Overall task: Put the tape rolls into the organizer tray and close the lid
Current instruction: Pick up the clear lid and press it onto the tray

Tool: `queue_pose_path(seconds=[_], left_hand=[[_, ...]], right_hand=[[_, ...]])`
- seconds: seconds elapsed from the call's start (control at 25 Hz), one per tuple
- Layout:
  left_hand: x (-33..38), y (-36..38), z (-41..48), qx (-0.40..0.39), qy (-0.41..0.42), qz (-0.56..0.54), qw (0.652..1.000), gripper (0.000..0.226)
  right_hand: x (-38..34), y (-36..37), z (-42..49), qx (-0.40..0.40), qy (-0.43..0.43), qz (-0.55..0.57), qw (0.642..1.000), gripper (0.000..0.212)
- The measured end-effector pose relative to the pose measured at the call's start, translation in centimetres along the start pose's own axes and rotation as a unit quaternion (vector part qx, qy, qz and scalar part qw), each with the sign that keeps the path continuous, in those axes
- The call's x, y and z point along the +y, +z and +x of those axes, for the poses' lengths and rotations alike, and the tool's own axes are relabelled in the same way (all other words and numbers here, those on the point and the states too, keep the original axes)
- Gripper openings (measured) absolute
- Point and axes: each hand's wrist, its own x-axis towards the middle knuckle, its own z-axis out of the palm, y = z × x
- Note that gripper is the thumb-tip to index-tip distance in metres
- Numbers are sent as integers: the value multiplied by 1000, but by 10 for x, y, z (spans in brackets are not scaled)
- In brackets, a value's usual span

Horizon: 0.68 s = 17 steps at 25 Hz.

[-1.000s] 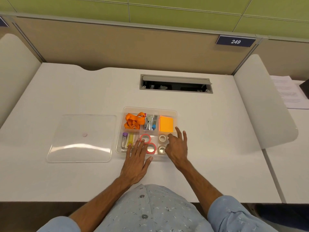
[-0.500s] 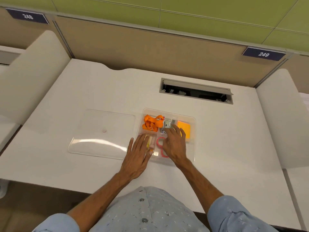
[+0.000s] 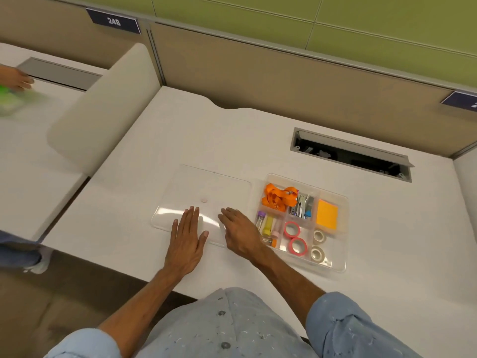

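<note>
A clear organizer tray (image 3: 342, 264) lies on the white desk. Two pink tape rolls (image 3: 297, 245) sit in its front middle compartment and two white tape rolls (image 3: 317, 254) in its front right one. The clear flat lid (image 3: 206, 184) lies on the desk left of the tray. My left hand (image 3: 187, 240) rests flat, fingers spread, on the lid's front edge. My right hand (image 3: 240, 232) lies over the lid's front right corner, fingers apart, holding nothing.
The tray also holds an orange lanyard (image 3: 280, 196), a stapler (image 3: 300, 206), orange sticky notes (image 3: 326, 214) and small tubes (image 3: 267, 224). A cable slot (image 3: 351, 155) opens in the desk behind. Another person's hand (image 3: 16, 78) is at the neighbouring desk, far left.
Both hands have moved left from the tray onto the lid. The camera view has swung left, so the tray now sits to the right.
</note>
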Motion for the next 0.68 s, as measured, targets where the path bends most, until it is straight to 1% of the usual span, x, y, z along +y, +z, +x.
queue_pose_path(seconds=[0.08, 0.16, 0.24, 0.32, 0.52, 0.6, 0.64, 0.68], left_hand=[[-16, -4, -3, -15, 5, 14, 1000, 70], [-26, -6, -6, -27, 22, 24, 999, 62], [-35, -6, -10, -39, 54, 48, 997, 53], [-42, -4, -12, -43, 76, 65, 994, 49], [-45, -3, -9, -14, 88, 62, 994, 32], [-44, -5, -8, 2, 102, 70, 992, 17], [-42, -7, -9, 10, 114, 75, 991, 13], [-41, -10, -10, 20, 129, 79, 988, 13]], right_hand=[[-14, 10, 3, -24, 0, -5, 1000, 48], [-23, 16, 1, -42, -10, -14, 999, 38], [-26, 21, -1, -56, -13, -21, 998, 35], [-25, 24, -2, -61, -8, -35, 997, 30], [-23, 30, -5, -33, -23, -60, 997, 19], [-25, 25, -5, -47, -22, -49, 997, 21], [-26, 20, -4, -57, -19, -39, 997, 23], [-26, 13, -3, -65, -19, -26, 997, 24]])
